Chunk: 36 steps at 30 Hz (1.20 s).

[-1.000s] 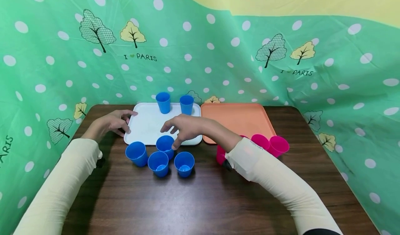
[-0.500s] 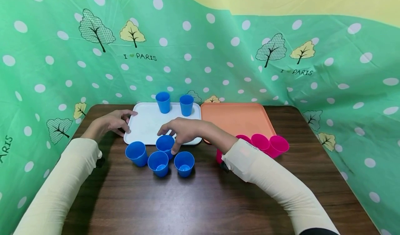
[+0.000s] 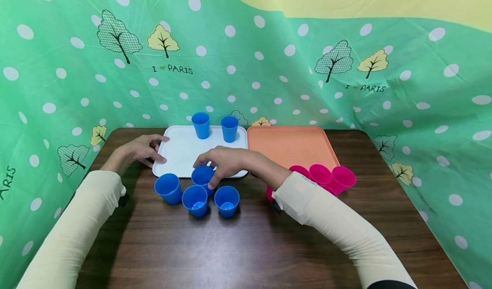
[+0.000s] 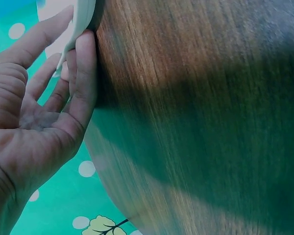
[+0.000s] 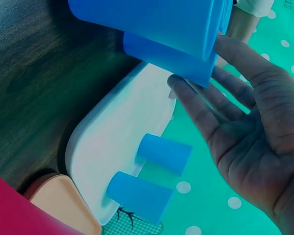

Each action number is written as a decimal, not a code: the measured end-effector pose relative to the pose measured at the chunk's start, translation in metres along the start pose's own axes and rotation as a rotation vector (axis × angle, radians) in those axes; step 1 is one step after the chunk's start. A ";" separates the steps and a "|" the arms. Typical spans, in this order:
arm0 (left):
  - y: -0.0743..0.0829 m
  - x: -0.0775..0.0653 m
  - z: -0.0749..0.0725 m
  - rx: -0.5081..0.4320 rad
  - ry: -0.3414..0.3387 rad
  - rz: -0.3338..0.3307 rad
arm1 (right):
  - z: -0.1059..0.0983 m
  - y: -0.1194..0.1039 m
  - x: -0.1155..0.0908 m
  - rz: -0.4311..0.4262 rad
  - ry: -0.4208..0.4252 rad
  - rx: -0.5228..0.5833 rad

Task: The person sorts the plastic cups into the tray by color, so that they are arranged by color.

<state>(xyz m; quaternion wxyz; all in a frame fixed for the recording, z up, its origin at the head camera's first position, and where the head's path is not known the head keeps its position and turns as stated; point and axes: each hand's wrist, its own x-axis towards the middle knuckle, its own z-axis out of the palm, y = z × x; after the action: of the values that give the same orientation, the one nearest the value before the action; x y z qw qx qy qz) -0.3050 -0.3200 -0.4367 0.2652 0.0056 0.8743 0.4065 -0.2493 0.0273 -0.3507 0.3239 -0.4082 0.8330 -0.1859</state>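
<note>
My left hand (image 3: 142, 149) holds the left edge of a white tray (image 3: 178, 152). The left wrist view shows the thumb over the tray's rim (image 4: 82, 22) and the other fingers along its outer side. Over a blue plastic cup (image 3: 201, 176) just in front of that tray, my right hand (image 3: 227, 161) grips near the rim, thumb on the near right side and fingers behind. In the right wrist view this cup (image 5: 161, 58) is partly covered by a nearer blue cup (image 5: 152, 22). Two upright blue cups (image 3: 201, 126) stand along the white tray's back edge.
Three more blue cups, at left (image 3: 168, 188), front (image 3: 195, 201) and right (image 3: 226, 202), stand close around the gripped one. An orange tray (image 3: 290, 146) adjoins the white tray. Several pink cups (image 3: 343, 180) are partly hidden by my right forearm. A patterned curtain hangs behind the table.
My right hand has come down slightly and its fingers have closed about the blue cup's rim. The left thumb reaches slightly farther over the white tray. The cups have stayed in place.
</note>
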 end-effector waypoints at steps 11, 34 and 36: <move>0.005 -0.003 0.000 0.029 -0.026 -0.011 | -0.002 0.000 -0.001 -0.002 0.019 -0.009; 0.009 0.000 0.000 0.100 -0.076 -0.041 | -0.016 0.000 -0.010 0.034 0.104 0.028; 0.010 0.000 -0.001 0.100 -0.077 -0.042 | -0.017 0.000 -0.008 0.044 0.120 0.035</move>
<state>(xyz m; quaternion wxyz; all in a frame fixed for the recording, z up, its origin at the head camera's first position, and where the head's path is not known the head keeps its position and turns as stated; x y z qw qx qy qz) -0.3074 -0.3140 -0.4294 0.3064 0.0160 0.8827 0.3559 -0.2573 0.0348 -0.3359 0.2844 -0.3722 0.8563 -0.2176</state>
